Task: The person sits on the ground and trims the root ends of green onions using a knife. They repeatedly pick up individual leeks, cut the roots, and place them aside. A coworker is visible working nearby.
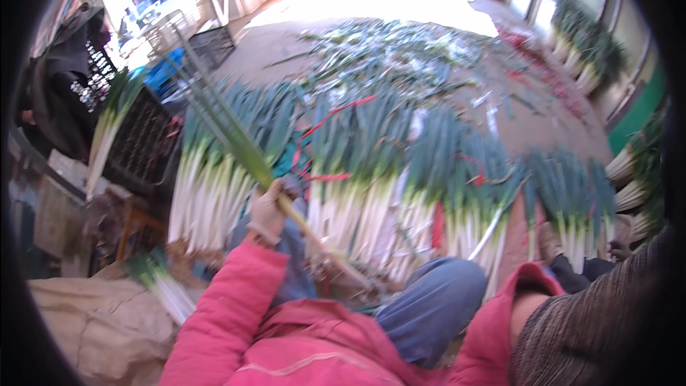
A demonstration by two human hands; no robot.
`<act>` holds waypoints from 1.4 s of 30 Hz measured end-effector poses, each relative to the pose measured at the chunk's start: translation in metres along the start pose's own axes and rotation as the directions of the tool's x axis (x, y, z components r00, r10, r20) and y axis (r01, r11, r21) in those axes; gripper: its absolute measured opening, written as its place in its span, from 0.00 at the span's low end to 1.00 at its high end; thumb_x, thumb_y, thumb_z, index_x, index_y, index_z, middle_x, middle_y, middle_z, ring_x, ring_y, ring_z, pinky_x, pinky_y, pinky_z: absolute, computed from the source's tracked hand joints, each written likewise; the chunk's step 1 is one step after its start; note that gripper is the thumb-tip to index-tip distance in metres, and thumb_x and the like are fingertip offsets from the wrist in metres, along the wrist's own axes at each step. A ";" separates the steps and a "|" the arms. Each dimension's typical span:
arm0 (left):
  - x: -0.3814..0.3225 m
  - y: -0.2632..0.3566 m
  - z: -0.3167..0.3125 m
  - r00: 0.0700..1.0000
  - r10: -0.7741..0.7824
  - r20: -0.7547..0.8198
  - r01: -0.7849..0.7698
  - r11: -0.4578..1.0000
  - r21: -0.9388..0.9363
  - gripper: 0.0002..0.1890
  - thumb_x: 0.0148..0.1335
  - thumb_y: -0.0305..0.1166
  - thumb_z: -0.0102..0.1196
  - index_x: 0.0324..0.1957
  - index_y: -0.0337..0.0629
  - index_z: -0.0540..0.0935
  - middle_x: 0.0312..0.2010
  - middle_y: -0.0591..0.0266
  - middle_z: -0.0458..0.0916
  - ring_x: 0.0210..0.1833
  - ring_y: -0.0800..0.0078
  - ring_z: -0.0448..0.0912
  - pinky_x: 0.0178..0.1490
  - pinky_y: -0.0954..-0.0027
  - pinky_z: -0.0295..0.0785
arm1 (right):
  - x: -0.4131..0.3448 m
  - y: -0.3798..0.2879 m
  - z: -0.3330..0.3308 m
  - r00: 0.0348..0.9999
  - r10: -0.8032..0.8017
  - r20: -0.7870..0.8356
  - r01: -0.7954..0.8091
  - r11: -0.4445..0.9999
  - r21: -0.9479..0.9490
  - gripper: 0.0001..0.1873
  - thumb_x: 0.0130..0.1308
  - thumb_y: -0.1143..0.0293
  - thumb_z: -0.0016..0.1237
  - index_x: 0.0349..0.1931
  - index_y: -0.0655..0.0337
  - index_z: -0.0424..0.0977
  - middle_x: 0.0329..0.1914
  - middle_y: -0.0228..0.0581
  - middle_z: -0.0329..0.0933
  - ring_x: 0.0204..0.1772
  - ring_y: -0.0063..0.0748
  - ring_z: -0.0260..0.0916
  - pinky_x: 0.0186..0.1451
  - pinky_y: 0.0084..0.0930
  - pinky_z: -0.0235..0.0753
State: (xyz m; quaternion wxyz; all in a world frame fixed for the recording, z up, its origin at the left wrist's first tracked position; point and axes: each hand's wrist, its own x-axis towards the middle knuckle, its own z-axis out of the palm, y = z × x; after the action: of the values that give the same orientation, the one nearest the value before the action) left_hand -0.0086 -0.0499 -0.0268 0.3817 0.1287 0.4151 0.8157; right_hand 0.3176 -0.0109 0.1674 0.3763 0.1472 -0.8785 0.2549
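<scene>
My left hand (268,212), in a pale glove, grips a long leek (244,158) by its shaft. The leek slants, its green leaves pointing up and left and its pale root end down and right over my lap. Just beyond my knees lie rows of leeks (356,198), white ends toward me and green tops away. Red ties (335,177) lie across some of them. My right hand is out of view; only the pink right sleeve (490,327) shows, beside a brown knitted fabric (589,316) at the lower right.
Loose leaf trimmings (386,56) litter the floor ahead. A black plastic crate (142,139) stands at the left, near a leek bunch (110,123). Another small bunch (166,289) lies by tan sacking (102,321). More bunches (587,43) line the right wall.
</scene>
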 end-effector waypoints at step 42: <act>0.101 0.070 -0.070 0.995 -0.069 0.077 0.093 0.923 -0.375 0.08 0.70 0.39 0.48 0.33 0.52 0.72 0.18 0.78 0.58 0.18 0.84 0.58 0.23 0.76 0.57 | -0.017 0.164 0.211 0.736 0.656 0.166 -0.670 0.741 0.039 0.14 0.68 0.61 0.46 0.48 0.57 0.75 0.27 0.54 0.76 0.31 0.46 0.78 0.35 0.34 0.73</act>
State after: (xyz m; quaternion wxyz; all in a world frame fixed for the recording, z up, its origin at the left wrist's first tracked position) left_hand -0.1502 -0.0424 -0.0268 0.4455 0.0609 0.2433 0.8595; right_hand 0.1312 0.0077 -0.0245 0.1900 -0.1399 -0.8841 0.4033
